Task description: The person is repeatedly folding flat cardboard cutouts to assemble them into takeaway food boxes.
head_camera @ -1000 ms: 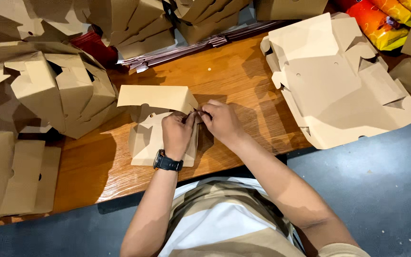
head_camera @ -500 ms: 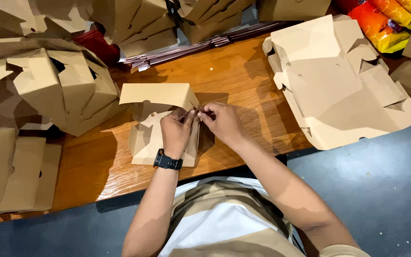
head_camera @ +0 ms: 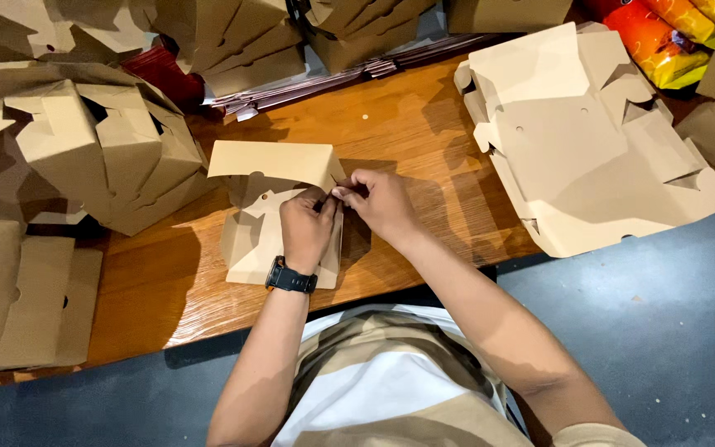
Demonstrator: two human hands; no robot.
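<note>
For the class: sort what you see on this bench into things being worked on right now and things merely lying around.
In hand:
- half-folded tan cardboard box
- left hand and right hand, both pinching its right edge

Lying about:
- stack of flat box blanks
- heap of folded boxes
- orange and yellow packets
- wooden table
</note>
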